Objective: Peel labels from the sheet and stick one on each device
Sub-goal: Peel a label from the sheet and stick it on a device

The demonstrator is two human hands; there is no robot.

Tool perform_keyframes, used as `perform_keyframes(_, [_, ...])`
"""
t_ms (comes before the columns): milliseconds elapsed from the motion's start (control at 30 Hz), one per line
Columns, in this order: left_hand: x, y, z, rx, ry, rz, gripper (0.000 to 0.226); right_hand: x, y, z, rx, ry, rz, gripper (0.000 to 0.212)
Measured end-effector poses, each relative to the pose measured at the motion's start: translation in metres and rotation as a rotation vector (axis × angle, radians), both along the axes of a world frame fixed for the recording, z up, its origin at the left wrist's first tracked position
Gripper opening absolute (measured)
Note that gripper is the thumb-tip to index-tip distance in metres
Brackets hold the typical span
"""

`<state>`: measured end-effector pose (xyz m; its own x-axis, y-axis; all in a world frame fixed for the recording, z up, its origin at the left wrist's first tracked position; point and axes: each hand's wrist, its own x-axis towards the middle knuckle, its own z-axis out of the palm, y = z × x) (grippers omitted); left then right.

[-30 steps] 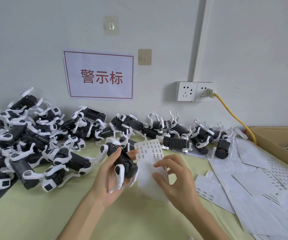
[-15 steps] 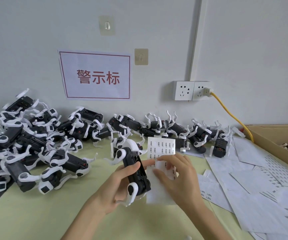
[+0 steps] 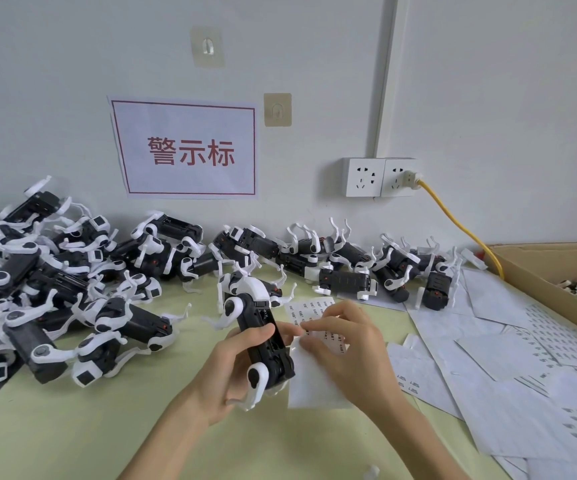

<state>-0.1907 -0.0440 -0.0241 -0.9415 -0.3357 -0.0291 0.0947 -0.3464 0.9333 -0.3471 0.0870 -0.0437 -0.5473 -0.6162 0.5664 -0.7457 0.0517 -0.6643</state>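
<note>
My left hand [image 3: 226, 370] grips a black device with white legs [image 3: 262, 336], held lengthwise above the green table with its thumb across the body. My right hand [image 3: 344, 351] sits just right of it, fingers curled over a white label sheet [image 3: 309, 382] with small printed labels at its top. The fingertips meet the sheet near the device's side. Whether a label is pinched off cannot be seen.
A pile of the same black and white devices [image 3: 55, 282] fills the left side, and a row [image 3: 342, 261] runs along the wall. Used white sheets [image 3: 508, 358] cover the right. A cardboard box [image 3: 553, 271] stands far right, a yellow cable [image 3: 460, 226] above it.
The device was turned from tilted to lengthwise and brought lower and closer. The right hand moved down the sheet, which now lies lower beside the device.
</note>
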Motion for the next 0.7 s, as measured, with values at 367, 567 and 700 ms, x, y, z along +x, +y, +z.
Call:
perform_keyframes(367, [0.000,0.011,0.004,-0.164,-0.030,0.074,0.056,0.001,0.002,0.001,-0.014,-0.008,0.007,0.013])
perform_keyframes(567, [0.000,0.013,0.005,-0.195,-0.037,0.065,0.057,0.000,-0.001,-0.001,-0.005,-0.001,-0.016,0.016])
perform_keyframes(700, [-0.001,0.014,0.004,-0.204,-0.037,0.092,0.058,-0.002,0.001,0.002,-0.048,-0.038,-0.032,0.020])
